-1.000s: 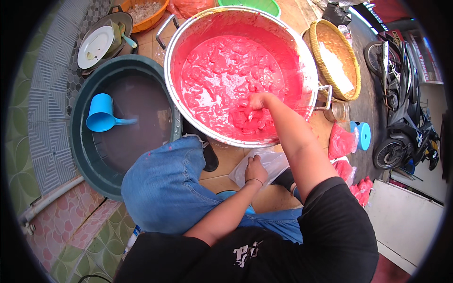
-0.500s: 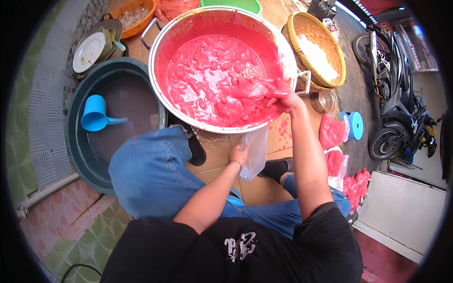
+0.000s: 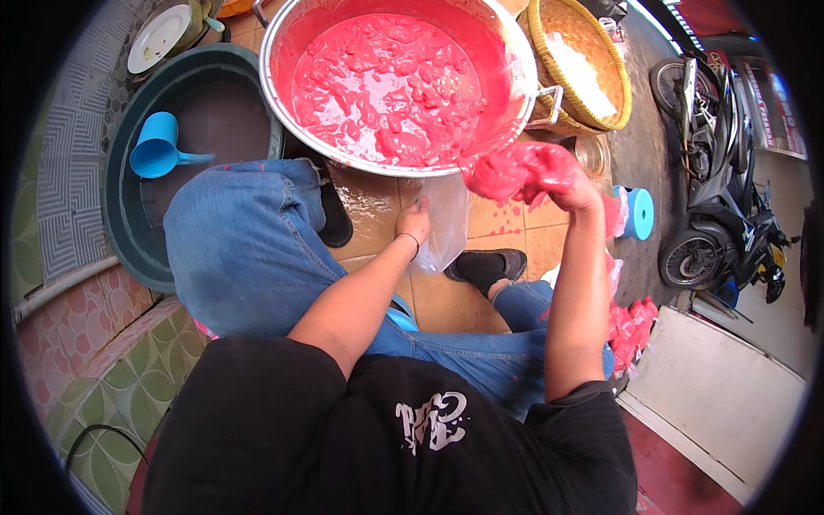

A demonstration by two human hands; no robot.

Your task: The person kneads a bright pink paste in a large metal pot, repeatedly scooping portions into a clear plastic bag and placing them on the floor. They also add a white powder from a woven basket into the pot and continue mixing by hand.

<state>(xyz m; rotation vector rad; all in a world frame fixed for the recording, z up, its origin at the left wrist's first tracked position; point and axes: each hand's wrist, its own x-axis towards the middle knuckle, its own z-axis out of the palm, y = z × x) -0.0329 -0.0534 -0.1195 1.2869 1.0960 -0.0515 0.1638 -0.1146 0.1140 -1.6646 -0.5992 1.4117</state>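
Note:
A large metal pot (image 3: 286, 137) holds thick, glossy red mixture (image 3: 386, 81) with lumps in it. Outside its near right rim, my right hand (image 3: 560, 176), coated red, is closed around a dripping red-coated lump (image 3: 498, 174); what lies under the coating I cannot make out. Below the rim, my left hand (image 3: 414, 223) grips a clear plastic bag (image 3: 445, 236) by its side. The bag hangs over the tiles between my legs, its mouth up near the pot.
On the left stands a dark green basin (image 3: 116, 206) of murky water with a blue dipper (image 3: 159, 148). Woven baskets (image 3: 622, 94) sit right of the pot. Filled red bags (image 3: 631, 330) lie beside my leg, near a blue stool (image 3: 639, 214). Motorcycles (image 3: 712, 197) are parked farther right.
My right hand has lifted out over the pot's rim with a red lump, moving toward me. My left hand keeps hold of the bag. The whole view has shifted.

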